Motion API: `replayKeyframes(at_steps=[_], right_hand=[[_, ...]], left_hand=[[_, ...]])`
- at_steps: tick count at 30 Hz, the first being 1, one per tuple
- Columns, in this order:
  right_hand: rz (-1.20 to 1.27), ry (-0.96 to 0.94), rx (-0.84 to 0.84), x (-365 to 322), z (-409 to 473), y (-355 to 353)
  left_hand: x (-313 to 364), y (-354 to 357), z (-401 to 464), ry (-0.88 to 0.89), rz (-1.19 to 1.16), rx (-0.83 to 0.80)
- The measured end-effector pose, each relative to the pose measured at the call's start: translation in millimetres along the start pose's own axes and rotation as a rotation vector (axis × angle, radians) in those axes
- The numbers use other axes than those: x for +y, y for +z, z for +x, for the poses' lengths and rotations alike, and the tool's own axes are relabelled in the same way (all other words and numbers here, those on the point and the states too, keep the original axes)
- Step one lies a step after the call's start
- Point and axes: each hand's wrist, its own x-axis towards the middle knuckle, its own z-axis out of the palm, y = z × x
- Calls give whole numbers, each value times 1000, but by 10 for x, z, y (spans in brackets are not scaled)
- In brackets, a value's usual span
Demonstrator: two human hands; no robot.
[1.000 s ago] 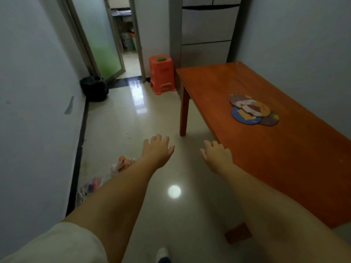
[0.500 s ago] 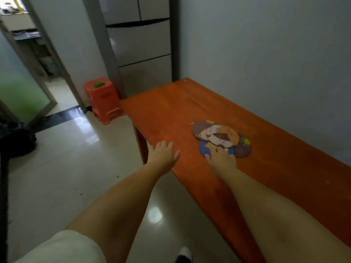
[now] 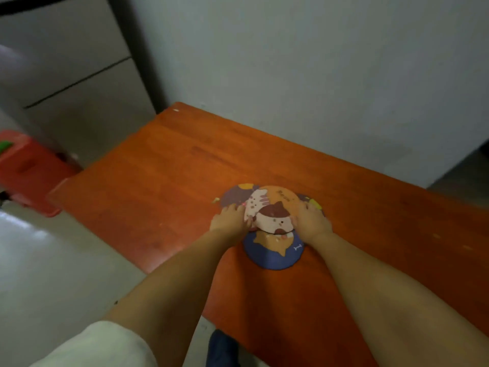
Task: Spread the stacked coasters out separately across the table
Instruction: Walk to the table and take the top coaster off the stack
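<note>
On the orange-brown wooden counter (image 3: 164, 181), a little right of its middle, lies the pile of round coasters (image 3: 267, 223), overlapping each other like a fan and not yet separated. At the near side of the pile is a blue coaster (image 3: 272, 254) with an orange star-shaped animal; it shows most of its face. Over its far edge lies an orange coaster (image 3: 275, 207) with a cartoon face with brown hair. A purple-brown coaster (image 3: 235, 196) with a pale cat figure comes out at the far left, and one more dark coaster (image 3: 308, 201) with a yellow spot shows only its edge at the far right.

Both hands rest on the pile. The left hand (image 3: 230, 218) lies flat, palm down, on the left side, its fingers stretched over the purple-brown coaster and its thumb at the edge of the orange one. The right hand (image 3: 312, 219) lies in the same manner on the right side, covering much of the dark coaster. Neither grip is closed around anything; the fingers only press from above.

At the far left, beside the counter, a red plastic stool (image 3: 29, 165) stands on the pale floor (image 3: 53, 274), with grey cabinet fronts (image 3: 79, 83) behind it. A grey wall (image 3: 317, 75) runs along the far side of the counter.
</note>
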Motion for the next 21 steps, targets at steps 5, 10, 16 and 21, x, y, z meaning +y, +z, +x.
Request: replayKeyframes(at_steps=[5,10,16,21], right_hand=[[303,316,-19,-11,304,36],[502,499,40,-56,467,137],[600,574,61,-39,553,207],[727,557,56,-67,543,102]], left_hand=[[66,-28,633,-13,-87,-110],[96,-101,965,-137,-258,-109],[93,1,1035,-163,-509,-51],[-9,-2,977,-196,-735,-54]])
